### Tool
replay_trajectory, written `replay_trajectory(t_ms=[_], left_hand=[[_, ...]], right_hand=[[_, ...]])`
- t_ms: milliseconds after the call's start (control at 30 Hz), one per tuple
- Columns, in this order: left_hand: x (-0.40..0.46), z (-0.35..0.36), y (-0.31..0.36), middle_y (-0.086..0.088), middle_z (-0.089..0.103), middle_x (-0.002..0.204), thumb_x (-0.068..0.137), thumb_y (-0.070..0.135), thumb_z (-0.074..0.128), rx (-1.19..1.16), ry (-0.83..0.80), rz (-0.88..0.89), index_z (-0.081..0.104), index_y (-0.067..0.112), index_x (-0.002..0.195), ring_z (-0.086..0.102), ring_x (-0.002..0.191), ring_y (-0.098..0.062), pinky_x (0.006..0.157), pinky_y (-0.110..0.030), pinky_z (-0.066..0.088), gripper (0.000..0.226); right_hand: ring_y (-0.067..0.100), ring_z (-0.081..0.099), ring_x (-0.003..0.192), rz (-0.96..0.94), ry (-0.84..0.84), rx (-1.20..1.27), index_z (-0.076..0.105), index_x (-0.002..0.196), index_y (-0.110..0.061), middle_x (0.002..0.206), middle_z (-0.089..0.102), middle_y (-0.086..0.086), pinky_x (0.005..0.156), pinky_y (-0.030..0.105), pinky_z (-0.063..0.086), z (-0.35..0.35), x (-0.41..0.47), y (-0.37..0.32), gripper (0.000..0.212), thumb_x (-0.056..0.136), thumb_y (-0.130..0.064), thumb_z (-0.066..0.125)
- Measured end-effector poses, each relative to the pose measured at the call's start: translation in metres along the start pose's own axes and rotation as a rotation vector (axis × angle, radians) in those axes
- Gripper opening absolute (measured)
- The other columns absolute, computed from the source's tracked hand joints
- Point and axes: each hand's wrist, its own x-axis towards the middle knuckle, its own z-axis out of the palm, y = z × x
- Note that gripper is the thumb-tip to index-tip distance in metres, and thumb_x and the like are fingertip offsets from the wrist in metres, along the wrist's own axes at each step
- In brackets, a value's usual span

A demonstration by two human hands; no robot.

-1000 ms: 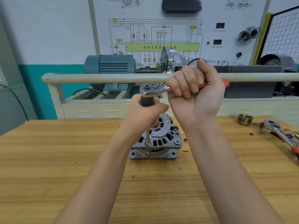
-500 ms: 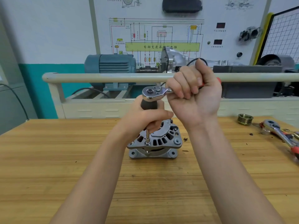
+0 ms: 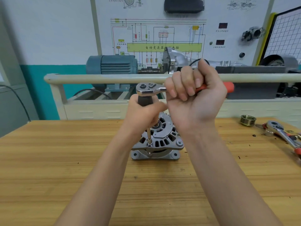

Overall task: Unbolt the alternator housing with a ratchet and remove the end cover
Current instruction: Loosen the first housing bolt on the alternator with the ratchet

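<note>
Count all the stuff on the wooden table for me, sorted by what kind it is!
Ratchets: 2, one in the right hand above the table, one lying at the right edge
Alternators: 1
Pulleys: 1
Total: 4, not counting small bits by the lying ratchet, too blurred to tell.

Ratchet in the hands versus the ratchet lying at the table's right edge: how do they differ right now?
The held ratchet is raised above the alternator, gripped at its handle by the right hand, while the left hand holds the dark extension grip under its head. The spare ratchet lies flat on the table, untouched, near a pulley. Both show chrome heads and red on the handles.
</note>
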Motion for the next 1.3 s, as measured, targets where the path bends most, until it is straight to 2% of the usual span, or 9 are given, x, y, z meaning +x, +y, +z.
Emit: replay_trajectory(t_ms=[100, 167, 233, 400, 500, 1000, 1200, 1300], left_hand=[[-0.002, -0.010, 0.003, 0.004, 0.034, 0.038, 0.064, 0.017, 0.068, -0.019, -0.315, -0.027, 0.044, 0.021, 0.043, 0.029, 0.034, -0.012, 0.041, -0.016, 0.029, 0.032], [-0.003, -0.010, 0.004, 0.006, 0.034, 0.038, 0.066, 0.018, 0.068, -0.007, -0.378, -0.057, 0.044, 0.021, 0.043, 0.028, 0.033, -0.011, 0.040, -0.016, 0.029, 0.034], [-0.002, -0.006, 0.004, 0.006, 0.031, 0.038, 0.069, 0.009, 0.066, 0.002, -0.298, -0.066, 0.041, 0.023, 0.040, 0.025, 0.033, -0.010, 0.040, -0.015, 0.025, 0.040], [0.000, 0.011, 0.003, 0.005, 0.029, 0.039, 0.075, -0.003, 0.057, 0.062, 0.083, -0.061, 0.036, 0.021, 0.040, 0.023, 0.037, -0.011, 0.040, -0.015, 0.023, 0.047], [0.000, 0.015, 0.003, 0.003, 0.029, 0.041, 0.078, -0.008, 0.054, 0.088, 0.176, -0.051, 0.036, 0.015, 0.045, 0.023, 0.041, -0.013, 0.041, -0.017, 0.021, 0.044], [-0.003, 0.019, 0.005, -0.003, 0.029, 0.046, 0.078, -0.009, 0.055, 0.102, 0.229, -0.014, 0.035, 0.012, 0.047, 0.023, 0.042, -0.015, 0.043, -0.021, 0.022, 0.043], [-0.004, 0.019, 0.006, -0.005, 0.028, 0.050, 0.079, -0.009, 0.055, 0.106, 0.216, 0.008, 0.041, -0.003, 0.053, 0.020, 0.046, -0.017, 0.044, -0.023, 0.019, 0.030], [-0.002, 0.017, 0.006, -0.004, 0.027, 0.049, 0.080, -0.009, 0.055, 0.103, 0.215, 0.003, 0.036, 0.006, 0.050, 0.020, 0.045, -0.017, 0.043, -0.022, 0.020, 0.038]], right_hand=[[0.010, 0.014, 0.037, 0.189, -0.057, 0.106, 0.033, 0.042, -0.013, 0.038, 0.026, -0.002, 0.039, 0.022, 0.022, -0.007, 0.009, -0.011, 0.045, 0.086, -0.016, 0.040], [0.010, 0.012, 0.040, 0.253, -0.047, 0.158, 0.033, 0.042, -0.013, 0.038, 0.027, -0.002, 0.040, 0.022, 0.022, -0.010, 0.011, -0.013, 0.044, 0.086, -0.016, 0.041], [0.010, 0.014, 0.037, 0.239, -0.008, 0.181, 0.033, 0.043, -0.014, 0.038, 0.027, -0.003, 0.039, 0.021, 0.022, -0.012, 0.012, -0.012, 0.045, 0.087, -0.015, 0.041], [0.010, 0.020, 0.034, 0.027, 0.101, 0.092, 0.032, 0.045, -0.017, 0.039, 0.025, -0.004, 0.037, 0.023, 0.024, -0.006, 0.005, -0.008, 0.051, 0.096, -0.014, 0.036], [0.010, 0.019, 0.035, 0.005, 0.128, 0.068, 0.032, 0.045, -0.016, 0.040, 0.025, -0.003, 0.038, 0.023, 0.023, -0.003, 0.003, -0.009, 0.051, 0.096, -0.014, 0.036], [0.010, 0.020, 0.035, 0.069, 0.073, 0.081, 0.030, 0.046, -0.016, 0.040, 0.025, -0.003, 0.038, 0.022, 0.024, -0.005, 0.006, -0.013, 0.051, 0.096, -0.014, 0.036], [0.011, 0.020, 0.036, 0.066, 0.059, 0.044, 0.030, 0.046, -0.015, 0.040, 0.025, -0.002, 0.038, 0.023, 0.024, -0.007, 0.007, -0.012, 0.049, 0.094, -0.013, 0.038], [0.011, 0.026, 0.036, 0.088, 0.012, 0.015, 0.035, 0.045, -0.015, 0.042, 0.028, -0.003, 0.040, 0.023, 0.031, -0.011, 0.010, -0.012, 0.043, 0.086, -0.014, 0.047]])
